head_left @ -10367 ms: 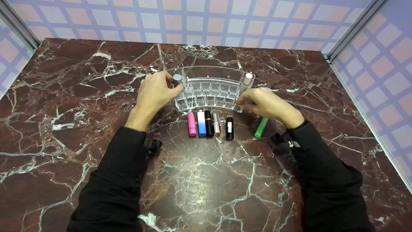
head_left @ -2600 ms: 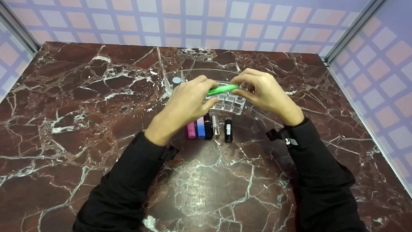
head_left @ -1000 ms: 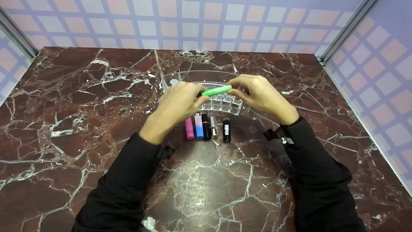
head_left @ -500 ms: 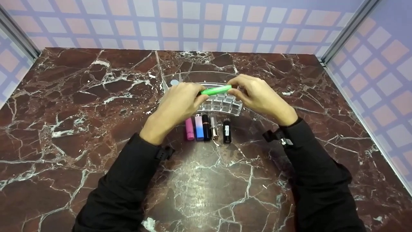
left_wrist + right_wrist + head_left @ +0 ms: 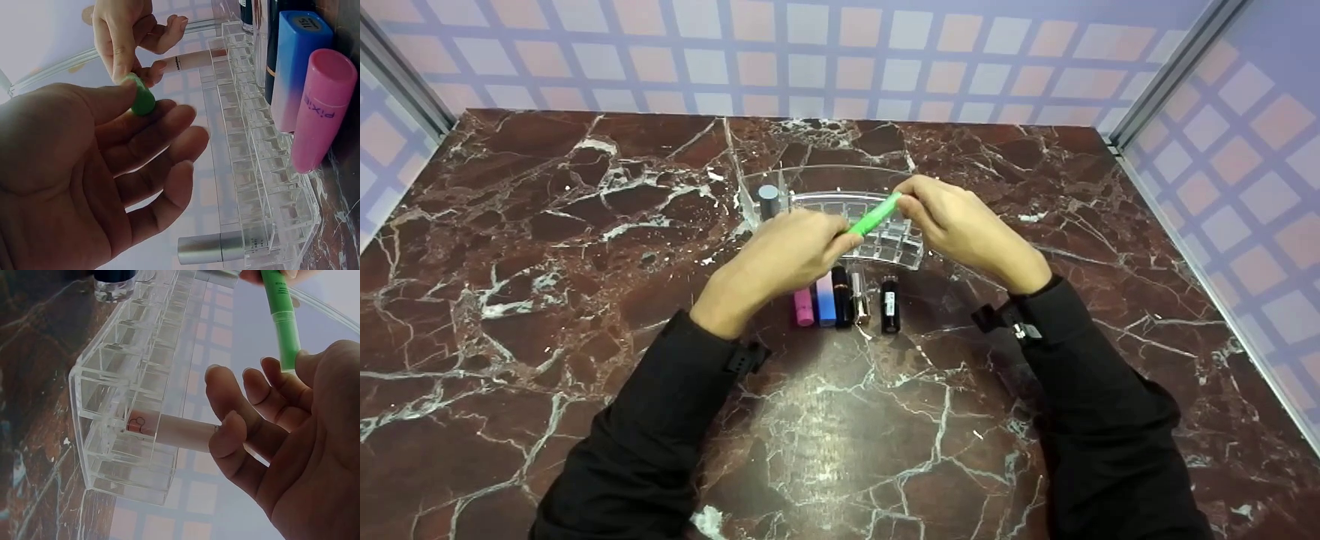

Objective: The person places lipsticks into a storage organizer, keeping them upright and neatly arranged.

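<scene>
A slim green tube (image 5: 876, 215), like a lip-gloss or lipstick tube, is held slanted above the clear acrylic organizer (image 5: 911, 255). My left hand (image 5: 791, 244) pinches its lower, darker green end between thumb and fingertips. At the upper end, my right hand (image 5: 964, 229) pinches the paler green part; the right wrist view shows a seam between the two parts. A silver tube (image 5: 211, 247) stands in the organizer's left end. In its right end stands a pale pink tube (image 5: 185, 433), close behind my right fingers.
Before the organizer lie a pink tube (image 5: 804, 307), a blue-and-white tube (image 5: 826, 301), a black tube (image 5: 842, 300), a clear-and-gold tube (image 5: 860, 301) and a labelled black tube (image 5: 891, 307). Patterned panels (image 5: 840, 67) edge the marble table (image 5: 585, 300).
The green tube, earlier lying right of the row on the table, is now up between both hands. Over the last half second its left end has dipped, and my left hand has shifted right and nearer.
</scene>
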`<state>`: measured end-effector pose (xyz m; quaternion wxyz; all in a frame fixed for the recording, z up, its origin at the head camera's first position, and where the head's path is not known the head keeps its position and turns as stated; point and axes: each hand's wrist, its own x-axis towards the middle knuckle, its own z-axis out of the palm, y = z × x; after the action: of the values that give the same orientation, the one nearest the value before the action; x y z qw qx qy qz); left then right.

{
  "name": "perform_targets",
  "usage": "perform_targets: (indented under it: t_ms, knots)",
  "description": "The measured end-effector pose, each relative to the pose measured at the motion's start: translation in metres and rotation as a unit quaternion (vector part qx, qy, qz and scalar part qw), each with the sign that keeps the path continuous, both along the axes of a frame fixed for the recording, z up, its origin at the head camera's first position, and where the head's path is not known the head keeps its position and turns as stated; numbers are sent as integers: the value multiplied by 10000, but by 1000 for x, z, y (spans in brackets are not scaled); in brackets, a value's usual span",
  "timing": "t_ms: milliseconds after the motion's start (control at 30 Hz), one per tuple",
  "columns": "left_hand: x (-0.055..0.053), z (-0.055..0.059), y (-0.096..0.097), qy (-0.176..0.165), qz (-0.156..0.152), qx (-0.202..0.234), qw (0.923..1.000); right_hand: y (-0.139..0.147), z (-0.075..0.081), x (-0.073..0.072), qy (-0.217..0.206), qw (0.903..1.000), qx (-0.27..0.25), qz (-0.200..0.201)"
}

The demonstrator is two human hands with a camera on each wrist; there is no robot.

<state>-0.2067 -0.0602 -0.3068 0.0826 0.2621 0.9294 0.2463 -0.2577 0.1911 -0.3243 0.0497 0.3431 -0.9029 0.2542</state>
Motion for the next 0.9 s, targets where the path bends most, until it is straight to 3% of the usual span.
perform_targets:
  t_ms: [133, 333, 733, 900]
  knots:
    - [1, -1, 2, -178, -209, -30, 9996, 0, -2, -2, -187, 9998, -66, 4]
    - [1, -4, 6, -284, -439, -22, 9986, -3, -4, -4, -146, 9996, -239, 68]
    - [2, -13, 12, -691, -642, 26, 9955, -9, -10, -5, -173, 9994, -157, 242]
    - [1, -15, 13, -706, -683, -17, 9952, -10, -11, -4, -242, 9989, -212, 345]
